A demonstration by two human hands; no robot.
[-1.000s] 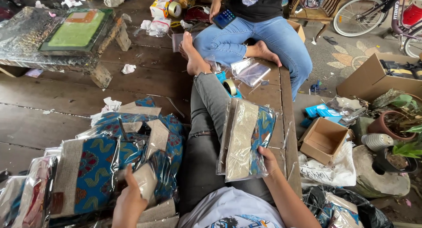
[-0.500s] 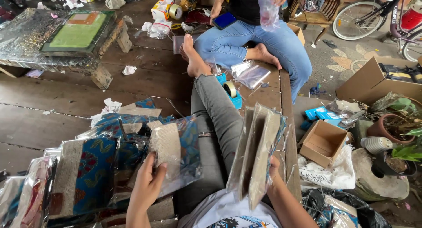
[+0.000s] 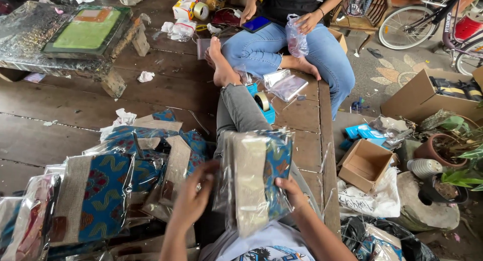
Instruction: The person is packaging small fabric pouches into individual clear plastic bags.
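**Both hands on a stack of wrapped pouches**

As I look down from the head camera, my right hand (image 3: 291, 191) is clamped on the right edge of a stack of clear-plastic-wrapped pouches of beige burlap and blue patterned cloth (image 3: 256, 178), thumb across the front and fingers curled behind. The stack stands nearly upright over my lap, just above my grey-trousered leg (image 3: 239, 110). My left hand (image 3: 193, 193) is partly open, fingers loosely spread, its fingertips reaching the stack's left edge; I cannot tell whether it grips the plastic or only touches it.

To my left lies a heap of similar wrapped blue and burlap pouches (image 3: 95, 195) on the dark wooden plank floor (image 3: 75, 135). Beyond my bare foot sits a blue tape dispenser with a roll of tape (image 3: 263, 104). Across from me another person in blue jeans (image 3: 266, 47) sits cross-legged, one hand on a dark phone (image 3: 255, 23), the other pinching a small clear plastic bag (image 3: 296, 37). An open brown cardboard box (image 3: 365, 163) rests to my right.
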